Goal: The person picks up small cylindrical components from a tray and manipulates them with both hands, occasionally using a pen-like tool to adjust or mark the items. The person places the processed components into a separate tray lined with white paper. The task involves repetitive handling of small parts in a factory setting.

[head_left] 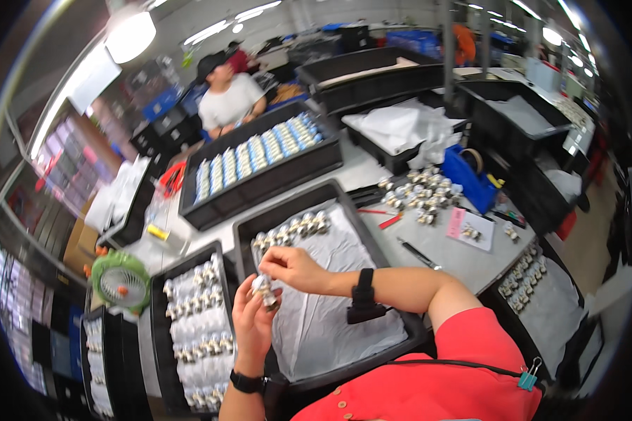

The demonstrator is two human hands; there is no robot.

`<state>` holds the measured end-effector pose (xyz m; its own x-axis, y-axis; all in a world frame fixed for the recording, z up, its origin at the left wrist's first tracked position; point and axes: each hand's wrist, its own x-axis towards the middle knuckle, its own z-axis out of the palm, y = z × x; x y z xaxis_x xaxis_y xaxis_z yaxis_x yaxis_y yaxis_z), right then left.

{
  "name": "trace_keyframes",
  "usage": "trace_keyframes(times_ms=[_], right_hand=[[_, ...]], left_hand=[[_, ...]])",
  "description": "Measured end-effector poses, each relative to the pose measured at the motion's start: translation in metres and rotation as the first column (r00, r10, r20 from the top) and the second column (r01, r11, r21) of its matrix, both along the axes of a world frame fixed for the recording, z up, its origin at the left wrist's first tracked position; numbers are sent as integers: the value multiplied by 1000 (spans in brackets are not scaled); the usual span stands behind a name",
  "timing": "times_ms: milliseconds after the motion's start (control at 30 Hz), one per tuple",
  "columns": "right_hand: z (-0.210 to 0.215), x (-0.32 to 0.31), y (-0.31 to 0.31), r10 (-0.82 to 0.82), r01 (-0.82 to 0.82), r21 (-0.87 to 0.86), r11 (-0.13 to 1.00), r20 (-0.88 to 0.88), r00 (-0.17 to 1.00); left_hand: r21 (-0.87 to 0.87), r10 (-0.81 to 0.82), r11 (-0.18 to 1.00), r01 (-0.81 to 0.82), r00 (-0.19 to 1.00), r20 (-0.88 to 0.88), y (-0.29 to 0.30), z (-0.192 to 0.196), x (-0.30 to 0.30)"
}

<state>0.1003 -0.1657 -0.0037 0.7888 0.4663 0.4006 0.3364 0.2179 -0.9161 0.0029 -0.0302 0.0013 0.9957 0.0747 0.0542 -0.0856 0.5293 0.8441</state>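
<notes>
Metal is glinting between both hands: a small silvery fitting is being held just above the middle black tray, over its white liner sheet. The left hand is cupping the fitting from below, its grip closed around the piece, while the right hand is coming over the top, thumb and fingertips pinching narrowly at the fitting's upper end. Whether the right fingers are turning something or only steadying it is not clear from this view.

A short row of similar fittings is lying at the far end of the same tray, and more are lined up in the tray on the left. A loose heap of such parts is sitting on the grey surface to the right.

Judging by this, the person is working on one fitting by hand, mid-assembly or mid-check. The next move probably calls for a firm hold below and a fine fingertip action above, and then for setting the piece down beside the row without disturbing it.
</notes>
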Motion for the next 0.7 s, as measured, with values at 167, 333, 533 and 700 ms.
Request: trace_keyframes(times_ms=[167, 333, 533, 700], right_hand=[[30, 12, -42, -2, 41, -214, 976, 183, 983], [6, 28, -128, -21, 259, -586, 768, 380, 925], [-27, 24, -202, -346, 683, -476, 554, 615, 709], [-46, 33, -253, -369, 603, -709, 365, 485, 793]], left_hand=[[2, -11, 1000, 11, 1000, 16, -7, 3, 1], [-4, -3, 1000, 3, 1000, 26, -8, 3, -1], [25, -8, 1000, 7, 999, 48, -13, 8, -11], [44, -35, 998, 33, 998, 45, -21, 8, -10]])
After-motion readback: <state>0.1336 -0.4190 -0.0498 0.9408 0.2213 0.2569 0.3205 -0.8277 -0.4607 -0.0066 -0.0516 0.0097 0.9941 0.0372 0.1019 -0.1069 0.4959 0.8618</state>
